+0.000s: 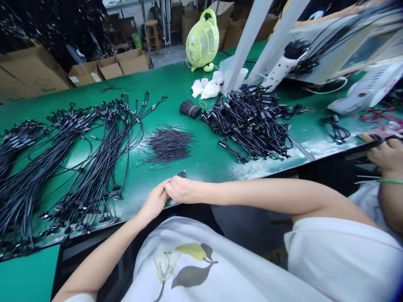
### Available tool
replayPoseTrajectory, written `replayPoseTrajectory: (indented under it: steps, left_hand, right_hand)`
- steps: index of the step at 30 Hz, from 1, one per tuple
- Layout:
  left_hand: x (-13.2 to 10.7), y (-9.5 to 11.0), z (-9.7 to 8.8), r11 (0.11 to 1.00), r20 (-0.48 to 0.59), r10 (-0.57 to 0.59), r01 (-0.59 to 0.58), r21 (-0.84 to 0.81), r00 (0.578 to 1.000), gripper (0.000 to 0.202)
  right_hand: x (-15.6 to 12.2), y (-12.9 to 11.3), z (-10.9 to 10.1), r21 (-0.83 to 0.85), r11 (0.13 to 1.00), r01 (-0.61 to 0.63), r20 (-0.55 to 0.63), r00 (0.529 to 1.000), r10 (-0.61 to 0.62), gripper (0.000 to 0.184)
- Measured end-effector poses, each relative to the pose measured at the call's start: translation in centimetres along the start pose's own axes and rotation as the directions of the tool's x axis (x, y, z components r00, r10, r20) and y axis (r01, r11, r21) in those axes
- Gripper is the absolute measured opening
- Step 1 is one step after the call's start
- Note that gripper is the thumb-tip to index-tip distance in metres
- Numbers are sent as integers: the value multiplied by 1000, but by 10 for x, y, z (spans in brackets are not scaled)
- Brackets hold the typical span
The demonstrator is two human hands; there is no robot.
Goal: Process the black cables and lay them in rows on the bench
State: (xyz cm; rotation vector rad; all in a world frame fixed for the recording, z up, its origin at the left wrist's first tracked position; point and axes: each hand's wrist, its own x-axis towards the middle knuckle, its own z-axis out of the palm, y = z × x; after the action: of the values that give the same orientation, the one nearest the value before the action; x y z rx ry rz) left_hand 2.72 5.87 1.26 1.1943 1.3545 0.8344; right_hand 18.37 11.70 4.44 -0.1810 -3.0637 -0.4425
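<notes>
My left hand (156,198) and my right hand (180,189) meet at the table's front edge, both closed. A small dark end of a black cable (181,173) shows just beyond my right knuckles; my fingers hide the rest. Farther in lies a loose heap of short black twist ties (170,144). Behind it is a tight bundle of twist ties (189,108) with a yellow band round it. Long straight black cables (108,147) with connectors lie in bunches to the left. Coiled, tied black cables (248,121) are piled to the right.
A green fan (203,42) stands at the back of the green table (210,161). White posts (248,42) rise behind the coiled pile, near white crumpled items (210,89). Cardboard boxes (132,61) stand beyond the table. At the far right is another person's hand (387,155).
</notes>
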Motion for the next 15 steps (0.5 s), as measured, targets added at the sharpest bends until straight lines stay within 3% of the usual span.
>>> replayPoseTrajectory:
  steps: [2,4,7,9,10,12,14,15]
  left_hand:
    - [8,-5,7,993,-159,121,-121,8,980,34]
    - [16,-5,14,978,-239,127,-162,-132,963,42]
    - [25,1,18,894,-268,87,-194,-404,959,39]
    - [26,7,13,861,-267,128,-240,-448,955,38]
    - [25,10,8,871,-264,168,-268,-411,950,36]
    - [18,16,-3,927,-225,276,-321,-196,934,29]
    - [8,20,-13,923,-103,376,-362,132,921,23]
    - [3,21,-16,885,-18,397,-377,273,918,23]
  right_hand:
    - [4,7,6,62,979,-192,27,981,191,28]
    - [9,12,9,176,905,-387,0,920,393,26]
    - [16,6,12,469,681,-562,-86,739,668,26]
    - [18,-2,18,738,437,-515,-56,599,799,30]
    - [18,-6,22,847,299,-440,-3,558,830,32]
    - [14,-10,30,955,64,-289,113,554,825,35]
    - [5,-8,35,971,-13,-241,154,580,800,36]
    - [-1,-5,35,965,23,-261,136,573,808,35]
